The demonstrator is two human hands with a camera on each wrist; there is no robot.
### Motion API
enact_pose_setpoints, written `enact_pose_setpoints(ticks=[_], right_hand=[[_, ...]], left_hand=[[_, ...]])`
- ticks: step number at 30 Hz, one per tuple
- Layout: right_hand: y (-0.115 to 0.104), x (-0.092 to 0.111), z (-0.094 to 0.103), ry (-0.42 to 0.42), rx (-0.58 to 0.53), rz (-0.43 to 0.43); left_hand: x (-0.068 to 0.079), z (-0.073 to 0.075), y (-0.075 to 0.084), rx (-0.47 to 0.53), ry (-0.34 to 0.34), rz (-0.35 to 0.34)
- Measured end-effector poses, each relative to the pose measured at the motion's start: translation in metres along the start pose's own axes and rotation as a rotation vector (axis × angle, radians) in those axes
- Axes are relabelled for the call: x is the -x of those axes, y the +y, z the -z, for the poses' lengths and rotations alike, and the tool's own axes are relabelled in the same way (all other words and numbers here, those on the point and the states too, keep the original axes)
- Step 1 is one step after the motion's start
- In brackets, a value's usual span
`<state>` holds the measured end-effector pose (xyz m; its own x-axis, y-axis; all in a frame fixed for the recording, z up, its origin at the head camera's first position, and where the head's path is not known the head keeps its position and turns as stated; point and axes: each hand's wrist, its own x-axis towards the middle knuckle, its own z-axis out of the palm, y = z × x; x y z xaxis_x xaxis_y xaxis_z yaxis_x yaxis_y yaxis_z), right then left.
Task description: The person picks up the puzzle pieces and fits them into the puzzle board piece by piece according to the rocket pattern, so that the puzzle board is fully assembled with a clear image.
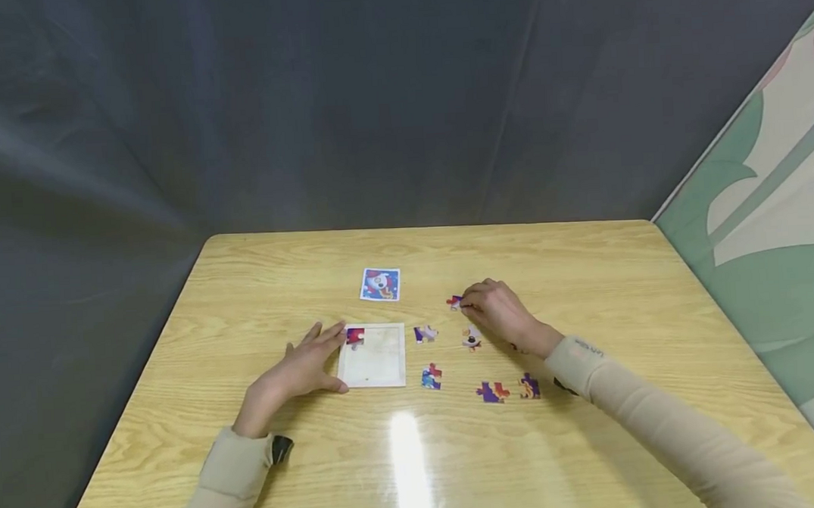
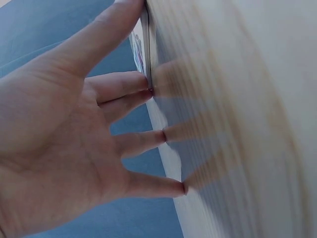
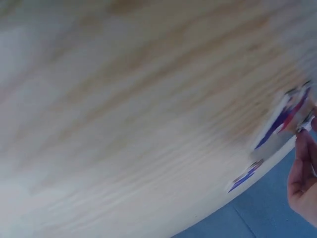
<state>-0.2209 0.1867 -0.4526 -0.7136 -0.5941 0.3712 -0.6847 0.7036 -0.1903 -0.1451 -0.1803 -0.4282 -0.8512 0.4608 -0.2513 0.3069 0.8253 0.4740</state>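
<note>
My left hand (image 1: 306,367) lies with fingers spread at the left edge of a white square puzzle tray (image 1: 378,382). In the left wrist view its fingertips (image 2: 174,187) meet the tabletop, beside the tray's thin edge. One red and purple puzzle piece (image 1: 354,336) sits in the tray's upper left corner. Beyond the tray's right side, my right hand (image 1: 501,314) pinches a red, white and purple puzzle piece (image 1: 454,303) between thumb and fingers. That same hand (image 3: 306,168) shows at the right border of the right wrist view, partly cut off.
Loose puzzle pieces lie right of the tray: a white and purple one (image 1: 426,333), a blue and red one (image 1: 431,376), a white one (image 1: 471,337), and purple-orange ones (image 1: 493,392) nearer the front. A square picture card (image 1: 380,285) lies behind the tray on the wooden table (image 1: 278,275).
</note>
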Motion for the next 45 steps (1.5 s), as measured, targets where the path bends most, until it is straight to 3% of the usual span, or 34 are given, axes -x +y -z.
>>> enact_pose_setpoints(ticks=[6,14,19,36,45], right_hand=[[-0.008,-0.012,-0.008,0.027,-0.006,0.087],[-0.081,-0.043,-0.027,-0.017,-0.098,0.276],[-0.109,-0.058,-0.035,-0.093,-0.024,0.312],[-0.126,-0.070,-0.044,-0.158,0.185,0.375],[-0.129,-0.070,-0.042,-0.200,0.232,0.320]], left_hand=[[0.001,0.001,-0.002,0.007,0.002,0.005],[0.005,-0.001,-0.003,0.001,0.003,0.014],[0.005,-0.001,-0.004,-0.001,0.008,0.015],[0.008,0.000,-0.006,-0.023,0.014,0.006],[0.008,0.000,-0.004,-0.017,0.016,0.004]])
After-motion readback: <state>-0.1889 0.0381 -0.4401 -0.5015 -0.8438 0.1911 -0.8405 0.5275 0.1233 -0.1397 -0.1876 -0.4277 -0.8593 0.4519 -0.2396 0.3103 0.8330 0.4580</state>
